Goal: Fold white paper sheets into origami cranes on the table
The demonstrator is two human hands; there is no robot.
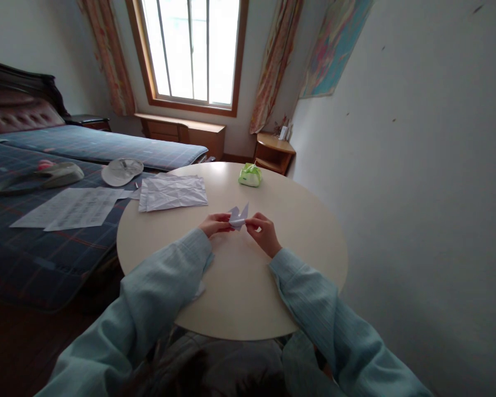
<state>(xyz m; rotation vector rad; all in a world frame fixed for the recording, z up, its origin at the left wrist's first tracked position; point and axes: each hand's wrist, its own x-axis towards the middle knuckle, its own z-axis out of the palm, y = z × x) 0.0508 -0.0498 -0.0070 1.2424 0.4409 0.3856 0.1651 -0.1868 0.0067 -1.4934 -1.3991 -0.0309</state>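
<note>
A small folded piece of white paper [237, 218], with pointed flaps standing up, is held between my two hands above the middle of the round table [240, 298]. My left hand [215, 224] pinches its left side. On the other side, my right hand [263, 230] grips the paper's edge between thumb and fingertips. The exact shape of the folded paper is too small to make out. Beyond my left hand lie creased white sheets [171, 193] on the table.
A green soft pack [250, 175] stands at the table's far side. On the bed [37, 264] to the left are printed sheets [72, 208], a light cap [122, 171] and a pale bag [64, 174]. A white wall [417, 193] rises close on the right. Partly under my left sleeve lies a paper scrap [200, 290].
</note>
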